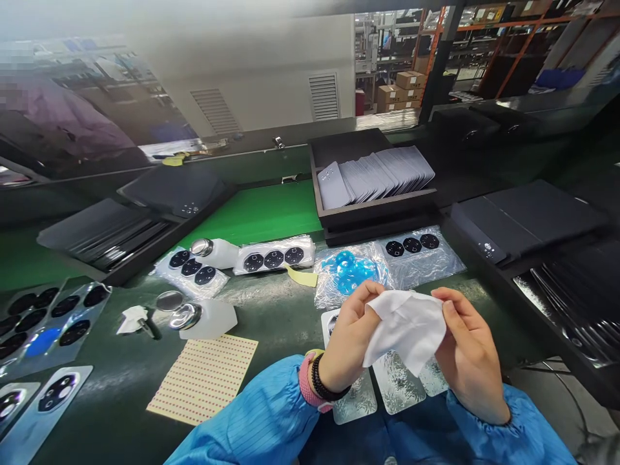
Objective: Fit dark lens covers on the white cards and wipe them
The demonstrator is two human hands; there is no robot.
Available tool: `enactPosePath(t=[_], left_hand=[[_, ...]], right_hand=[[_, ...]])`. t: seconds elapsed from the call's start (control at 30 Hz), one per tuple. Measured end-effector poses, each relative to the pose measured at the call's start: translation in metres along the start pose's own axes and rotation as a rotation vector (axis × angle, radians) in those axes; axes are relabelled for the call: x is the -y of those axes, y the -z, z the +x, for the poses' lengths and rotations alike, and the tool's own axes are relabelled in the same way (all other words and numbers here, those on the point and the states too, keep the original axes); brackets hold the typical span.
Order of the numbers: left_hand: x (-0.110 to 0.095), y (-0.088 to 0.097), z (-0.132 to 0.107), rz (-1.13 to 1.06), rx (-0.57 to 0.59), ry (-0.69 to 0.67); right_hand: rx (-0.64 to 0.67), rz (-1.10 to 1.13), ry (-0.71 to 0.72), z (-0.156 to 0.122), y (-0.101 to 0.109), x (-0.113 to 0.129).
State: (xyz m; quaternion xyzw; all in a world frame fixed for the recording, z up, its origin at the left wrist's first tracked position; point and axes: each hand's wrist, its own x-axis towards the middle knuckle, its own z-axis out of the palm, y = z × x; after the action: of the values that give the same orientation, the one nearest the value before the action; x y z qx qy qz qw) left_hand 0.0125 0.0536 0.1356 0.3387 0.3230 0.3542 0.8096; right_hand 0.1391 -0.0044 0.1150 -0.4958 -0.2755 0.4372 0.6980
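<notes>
A white wiping cloth [404, 323] is stretched between my two hands above the front of the bench. My left hand [353, 332] pinches its left edge between thumb and fingers. At the other edge, my right hand [467, 345] grips the cloth with thumb and fingertips. Below lie several patterned phone back panels [400, 387], partly hidden by the cloth and my hands. Just beyond my hands is a clear plastic sheet with blue round film pieces [351, 271]. Beside it, a plastic-covered strip carries black round camera pieces [411, 244].
A black tray [322, 223] with a row of grey panels stands at the back. White bottles with metal tops [208, 320] are left of a yellow dotted sticker sheet [206, 374]. Dark panels [106, 226] fill trays at left, and a black tray [527, 213] stands right.
</notes>
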Motion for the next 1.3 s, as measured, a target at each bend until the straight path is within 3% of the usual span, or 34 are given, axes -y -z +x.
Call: enactPosePath(t=[0.3, 0.5, 0.67, 0.83, 0.93, 1.03, 1.17, 1.3], left_hand=[[-0.001, 0.004, 0.004, -0.043, -0.040, 0.023], [-0.003, 0.003, 0.004, -0.023, -0.033, 0.026], [-0.005, 0.004, 0.006, 0.023, -0.027, -0.003], [-0.005, 0.010, 0.015, 0.143, -0.025, 0.008], [-0.002, 0.018, 0.022, 0.329, -0.046, -0.112], [0.001, 0.024, 0.024, 0.583, -0.073, -0.395], [0.004, 0.025, 0.016, 0.966, 0.070, -0.748], [0.008, 0.022, 0.007, 1.169, 0.169, -0.867]], right_hand=[[0.150, 0.130, -0.171, 0.001, 0.001, -0.016], [0.372, 0.165, -0.365, 0.000, -0.003, -0.022], [0.292, 0.134, -0.359, -0.003, 0.000, -0.019], [0.228, 0.115, -0.253, -0.005, 0.003, -0.014], [0.160, 0.095, -0.166, -0.005, 0.007, -0.015], [0.047, 0.030, -0.101, -0.004, 0.012, -0.018], [-0.019, -0.048, -0.068, -0.003, 0.017, -0.023], [-0.021, -0.122, -0.054, -0.003, 0.019, -0.027]])
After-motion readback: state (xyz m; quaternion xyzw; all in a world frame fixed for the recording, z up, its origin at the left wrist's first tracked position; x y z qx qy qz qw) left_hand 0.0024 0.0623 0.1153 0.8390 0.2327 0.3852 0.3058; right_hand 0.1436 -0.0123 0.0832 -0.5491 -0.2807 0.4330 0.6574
